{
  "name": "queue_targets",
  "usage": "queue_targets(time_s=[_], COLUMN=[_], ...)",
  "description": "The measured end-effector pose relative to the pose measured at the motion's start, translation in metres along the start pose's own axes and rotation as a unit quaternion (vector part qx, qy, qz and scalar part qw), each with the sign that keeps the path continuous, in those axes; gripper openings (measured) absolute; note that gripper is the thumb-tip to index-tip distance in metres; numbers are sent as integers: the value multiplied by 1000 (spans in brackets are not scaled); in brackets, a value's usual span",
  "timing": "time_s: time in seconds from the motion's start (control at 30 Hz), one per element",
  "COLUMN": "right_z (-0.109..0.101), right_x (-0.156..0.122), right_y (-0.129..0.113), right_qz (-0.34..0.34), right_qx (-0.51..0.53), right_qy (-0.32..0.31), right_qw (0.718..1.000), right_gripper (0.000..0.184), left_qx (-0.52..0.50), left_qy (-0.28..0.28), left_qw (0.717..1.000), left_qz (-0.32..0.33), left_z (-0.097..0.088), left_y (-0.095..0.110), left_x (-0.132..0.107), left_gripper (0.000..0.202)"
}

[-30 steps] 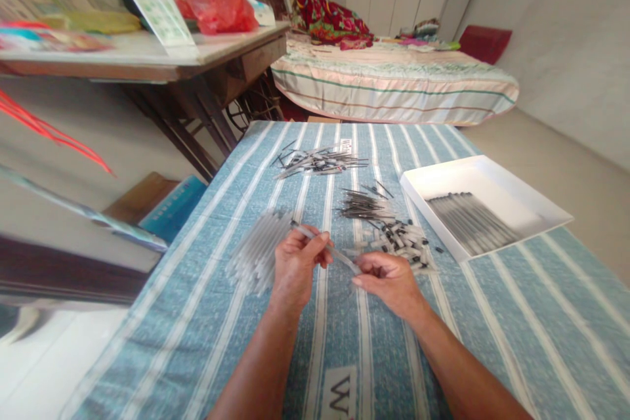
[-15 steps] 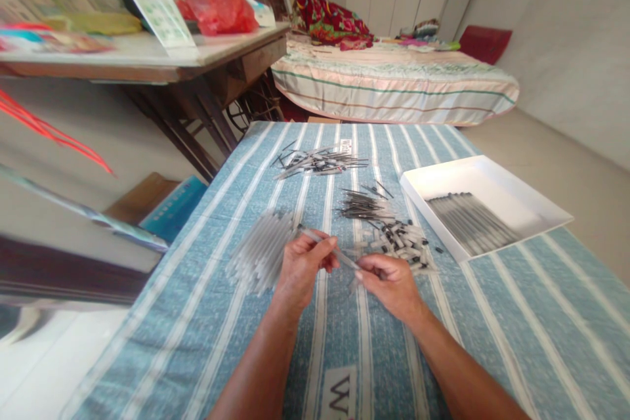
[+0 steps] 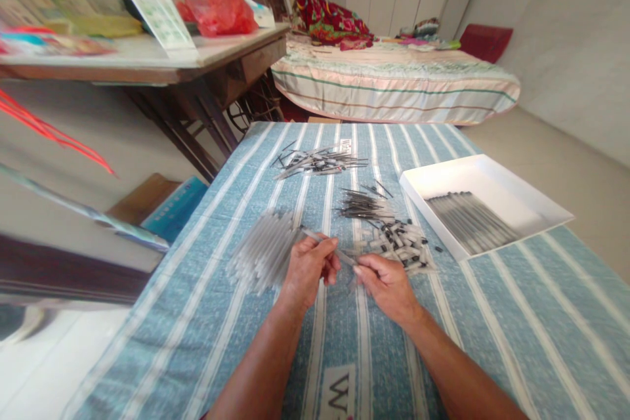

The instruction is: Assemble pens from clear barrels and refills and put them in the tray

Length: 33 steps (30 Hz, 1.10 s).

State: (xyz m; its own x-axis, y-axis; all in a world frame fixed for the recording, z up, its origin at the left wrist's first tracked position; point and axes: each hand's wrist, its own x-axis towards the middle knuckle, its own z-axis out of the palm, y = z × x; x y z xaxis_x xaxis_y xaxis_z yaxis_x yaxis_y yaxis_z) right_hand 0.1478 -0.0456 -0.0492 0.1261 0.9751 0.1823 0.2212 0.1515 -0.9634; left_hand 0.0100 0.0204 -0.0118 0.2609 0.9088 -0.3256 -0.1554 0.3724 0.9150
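Observation:
A slim translucent pen (image 3: 346, 259) with a dark tip spans both hands, slanting down to the right above the striped cloth. My left hand (image 3: 309, 268) is closed around its middle, thumb on top. At the lower right end, my right hand (image 3: 386, 283) pinches the pen between thumb and fingers; its fingers hide that end. Left of my left hand lies a stack of clear pen barrels (image 3: 260, 252). Beyond my right hand are a heap of black and white pen caps (image 3: 404, 243) and a bundle of dark refills (image 3: 363, 205).
A white box (image 3: 539, 200) on the right holds a row of pens (image 3: 470, 222). Mixed pen parts (image 3: 319, 163) lie farther back on the blue striped cloth (image 3: 207, 315). A wooden desk (image 3: 268, 46) stands at the left, a bed (image 3: 394, 88) behind.
My hands have come slightly closer together along the pen, with the right one shifted a little left. The piles and the box stay as they were.

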Motion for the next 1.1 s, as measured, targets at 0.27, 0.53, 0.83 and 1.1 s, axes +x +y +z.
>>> queue_targets(time_s=[0.27, 0.53, 0.83, 1.1], right_z=[1, 1, -1, -26], right_x=[-1, -1, 11, 11], right_y=[2, 3, -10, -24], right_qz=[-22, -13, -66, -156], right_qx=[-46, -52, -176, -411], right_qy=[3, 4, -28, -50], right_qw=[999, 999, 982, 897], right_gripper=[16, 18, 24, 22], left_qx=[-11, -6, 18, 54], left_qy=[12, 15, 39, -69], left_qw=[1000, 1000, 999, 996], left_qz=[-17, -21, 6, 24], left_z=[3, 8, 4, 8], left_y=[-2, -2, 1, 1], left_x=[-2, -4, 1, -6], left_gripper=[20, 22, 22, 26])
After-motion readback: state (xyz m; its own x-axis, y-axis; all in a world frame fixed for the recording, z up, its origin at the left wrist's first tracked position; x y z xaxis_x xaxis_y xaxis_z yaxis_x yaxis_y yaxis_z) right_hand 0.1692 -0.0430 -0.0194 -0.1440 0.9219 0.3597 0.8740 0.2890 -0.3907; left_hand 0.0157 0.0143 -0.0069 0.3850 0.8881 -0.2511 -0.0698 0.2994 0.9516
